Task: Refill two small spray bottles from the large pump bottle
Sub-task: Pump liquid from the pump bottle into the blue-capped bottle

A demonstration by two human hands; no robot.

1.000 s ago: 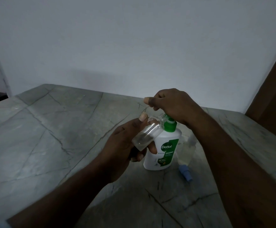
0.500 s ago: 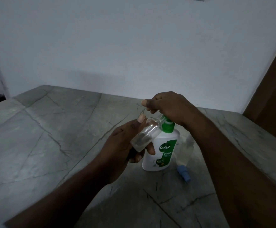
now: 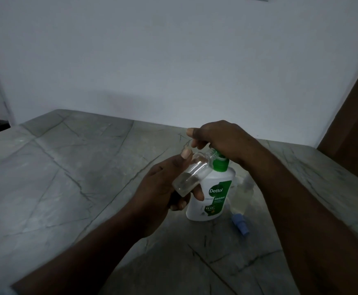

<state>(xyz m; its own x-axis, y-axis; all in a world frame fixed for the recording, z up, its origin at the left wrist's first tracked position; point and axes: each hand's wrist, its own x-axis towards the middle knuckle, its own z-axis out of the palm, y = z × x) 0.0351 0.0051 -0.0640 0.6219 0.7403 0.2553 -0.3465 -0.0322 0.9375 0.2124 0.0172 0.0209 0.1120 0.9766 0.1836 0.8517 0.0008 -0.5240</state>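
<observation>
Now left hand (image 3: 159,194) grips tilted spray bottle (image 3: 193,173); right hand (image 3: 218,137) curls over top of pump bottle (image 3: 214,196)

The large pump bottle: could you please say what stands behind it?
A small clear bottle of pale liquid stands behind it, rightward; the pump bottle covers part of its side, and its top is unclear.

Showing clear, glossy plastic in the small spray bottle (image 3: 192,174), smooth white and green plastic on the pump bottle (image 3: 214,201), matt blue plastic in the spray cap (image 3: 240,224), and smooth, veined grey stone across the bench (image 3: 67,177).
</observation>
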